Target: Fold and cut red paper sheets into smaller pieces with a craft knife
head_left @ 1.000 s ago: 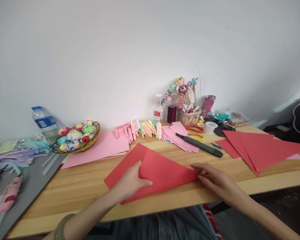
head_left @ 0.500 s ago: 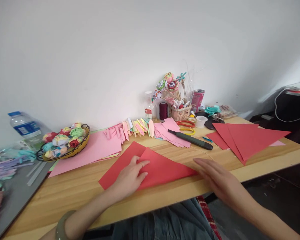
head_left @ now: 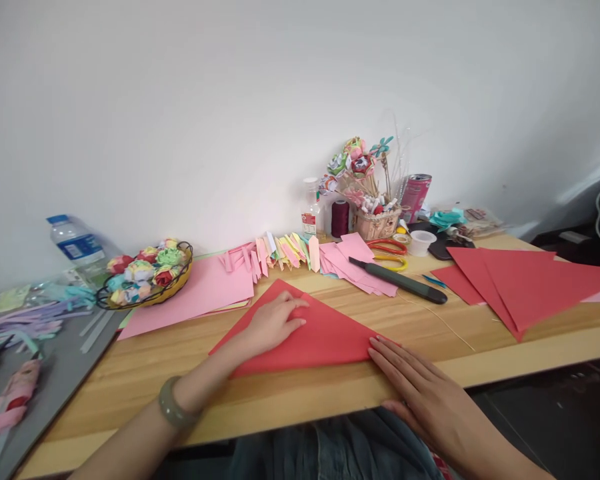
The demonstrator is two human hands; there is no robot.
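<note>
Triangular, folded red paper sheet (head_left: 330,337) lay on the light wooden desk (head_left: 150,363); the left hand (head_left: 271,323) rested on it, loosely spread, and the right hand (head_left: 414,379) lay flat over its right corner, neither gripping.

Craft supplies are crowding a wooden table (head_left: 145,377) along a pale wall (head_left: 220,120).
At left, a blue-capped bottle (head_left: 77,247) is standing behind a yellow, black-rimmed basket (head_left: 176,287) that is holding paper flowers (head_left: 140,271); at lower left, pastel fuzzy stems (head_left: 25,321) are lying on a grey mat (head_left: 75,373). Near the middle, folded paper strips (head_left: 283,252) are bunching beside pink sheets (head_left: 220,287). Right of centre, a white-capped clear bottle (head_left: 310,217) and a dark purple spool (head_left: 340,219) are standing beside a small planter (head_left: 375,225) bearing stemmed flowers (head_left: 361,165), with a pink can (head_left: 416,197) rising close by. Below them, a white cup (head_left: 423,245), loose pink slips (head_left: 350,267) and a dark green cutter (head_left: 403,281) are resting.
</note>
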